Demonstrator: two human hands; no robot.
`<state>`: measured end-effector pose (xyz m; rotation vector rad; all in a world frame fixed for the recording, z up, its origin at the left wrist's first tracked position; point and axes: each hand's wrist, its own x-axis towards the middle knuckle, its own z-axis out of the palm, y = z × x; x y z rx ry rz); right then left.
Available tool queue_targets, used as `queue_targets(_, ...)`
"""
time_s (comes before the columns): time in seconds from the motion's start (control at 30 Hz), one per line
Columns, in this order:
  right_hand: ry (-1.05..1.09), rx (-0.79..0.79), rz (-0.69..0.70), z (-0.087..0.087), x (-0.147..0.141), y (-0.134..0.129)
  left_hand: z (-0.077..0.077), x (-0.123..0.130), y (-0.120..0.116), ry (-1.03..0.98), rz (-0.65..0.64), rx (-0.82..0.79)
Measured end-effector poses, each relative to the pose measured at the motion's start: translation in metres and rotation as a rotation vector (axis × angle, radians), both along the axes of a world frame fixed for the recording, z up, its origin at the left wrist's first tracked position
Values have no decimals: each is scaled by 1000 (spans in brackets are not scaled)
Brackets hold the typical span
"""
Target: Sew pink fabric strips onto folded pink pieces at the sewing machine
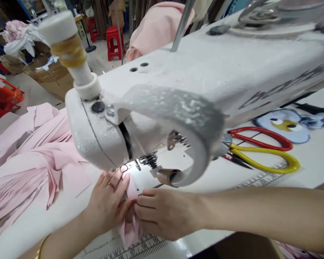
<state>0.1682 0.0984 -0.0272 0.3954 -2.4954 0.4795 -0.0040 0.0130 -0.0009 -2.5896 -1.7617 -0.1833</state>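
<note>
A narrow strip of pink fabric [130, 233] runs under the needle area of a white sewing machine [151, 118] and hangs toward me, its near end loosely folded. My left hand [108, 198] lies on the strip's left side, fingers stretched toward the presser foot, thumb pointing across the cloth. My right hand [170, 214] is closed, pinching the strip's right edge, its fingertips close to my left thumb. Part of the strip is hidden beneath both hands. A grey curved guard [178, 104] on the machine head partly covers the view of the machine bed.
Stacked pink fabric pieces [40, 158] spread over the table's left side. Scissors with red and yellow handles [270, 158] lie right of the machine head, beside a blue cartoon-faced item [283, 124]. Printed ruler markings [143, 248] line the front edge. Red stools [115, 43] and a cardboard box [50, 77] stand behind.
</note>
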Motion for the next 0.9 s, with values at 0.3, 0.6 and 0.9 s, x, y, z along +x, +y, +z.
queue_targets(0.3, -74, 29, -173, -6, -5, 8, -2, -4, 4, -71, 54, 37)
queue_targets(0.6, -140, -371, -323, -20, -19, 18, 17, -38, 12, -383, -72, -94)
queue_targets(0.9, -143, -553, -284, -16, -26, 29, 24, -42, 1, -436, 99, -196)
